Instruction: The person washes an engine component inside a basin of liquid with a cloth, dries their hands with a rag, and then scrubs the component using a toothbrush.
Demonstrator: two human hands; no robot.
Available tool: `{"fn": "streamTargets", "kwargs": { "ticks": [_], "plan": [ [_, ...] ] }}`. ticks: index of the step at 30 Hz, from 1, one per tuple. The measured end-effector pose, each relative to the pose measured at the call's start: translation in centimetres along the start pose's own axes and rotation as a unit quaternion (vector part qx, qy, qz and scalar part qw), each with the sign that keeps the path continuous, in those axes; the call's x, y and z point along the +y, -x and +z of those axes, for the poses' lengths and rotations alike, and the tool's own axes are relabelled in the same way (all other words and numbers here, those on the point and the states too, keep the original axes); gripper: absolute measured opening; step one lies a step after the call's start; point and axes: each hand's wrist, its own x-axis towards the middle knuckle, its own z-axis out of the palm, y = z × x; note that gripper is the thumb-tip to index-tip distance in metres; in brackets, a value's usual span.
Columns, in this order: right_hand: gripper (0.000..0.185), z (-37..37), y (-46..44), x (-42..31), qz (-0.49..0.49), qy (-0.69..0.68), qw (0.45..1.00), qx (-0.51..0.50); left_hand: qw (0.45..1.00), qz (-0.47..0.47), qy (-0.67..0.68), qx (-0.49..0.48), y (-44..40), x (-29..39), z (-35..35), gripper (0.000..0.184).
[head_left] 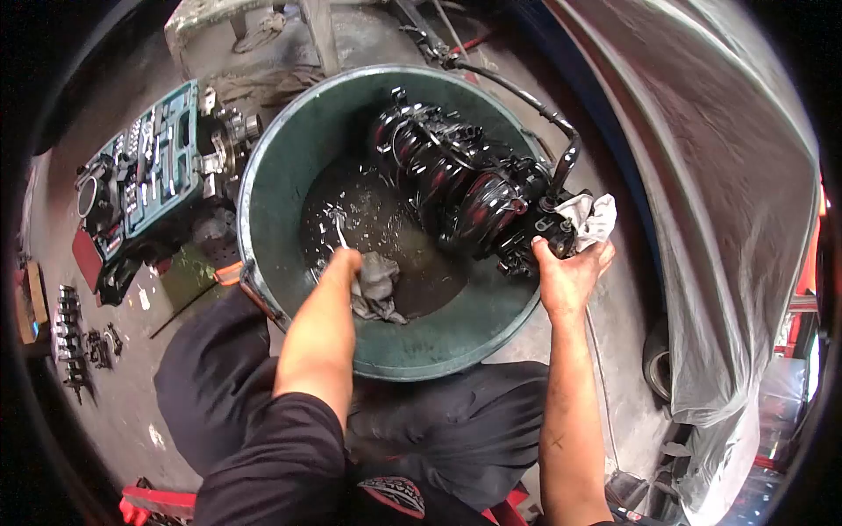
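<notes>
A large green tub [386, 359] with dark liquid [368, 202] in its bottom stands between my knees. A wet, glossy black engine part [465, 180], looking like an intake manifold, leans inside against the right rim. My right hand [570, 272] grips its near right end, thumb on top, close to a white cloth [589, 216] bunched there. My left hand [345, 263] is closed low over the liquid around a thin, light-handled tool [339, 231], whose far end is hard to make out. Beside that hand a wet grey rag [377, 287] lies at the liquid's edge.
An opened teal socket set case [162, 162] and metal parts [230, 140] are left of the tub. A crankshaft-like shaft [67, 337] lies further left. A black hose [517, 92] runs over the tub's right side. A grey plastic cover [702, 175] hangs at right.
</notes>
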Motion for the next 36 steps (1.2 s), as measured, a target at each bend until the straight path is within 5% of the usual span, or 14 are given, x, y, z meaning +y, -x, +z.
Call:
{"fn": "streamTargets", "kwargs": {
  "ticks": [3,5,12,14,19,23,31,36],
  "plan": [
    [0.098,-0.1,-0.6,0.3,0.016,0.021,0.999,-0.02,0.991,0.019,0.008,-0.129,-3.3,0.3,4.6,0.037],
    [0.099,0.1,-0.8,0.7,0.009,0.03,0.999,-0.023,0.995,0.079,0.04,0.046,10.4,4.8,-2.8,0.035],
    [0.115,-0.6,-1.2,0.0,-0.001,0.003,0.998,-0.061,0.914,0.322,0.174,0.174,22.3,3.8,-4.7,0.028],
    [0.125,-1.3,-1.5,-0.2,-0.006,-0.001,0.996,-0.093,0.91,0.309,0.203,0.187,26.4,3.4,-5.1,0.035],
    [0.115,-0.2,-1.6,0.7,0.05,-0.02,0.996,-0.071,0.927,0.263,0.242,0.115,31.9,3.9,-5.8,0.033],
    [0.105,-0.1,-2.8,-0.4,0.141,-0.039,0.986,-0.079,0.861,0.359,0.315,0.173,32.1,3.5,-3.3,0.024],
    [0.095,1.2,-4.9,-4.1,0.11,0.032,0.99,-0.083,0.807,0.468,0.307,0.19,34.6,5.1,-2.2,0.025],
    [0.094,1.6,-5.3,-5.8,0.074,0.049,0.992,-0.087,0.843,0.445,0.28,0.113,34.5,9.6,-3.0,0.028]
  ]
}}
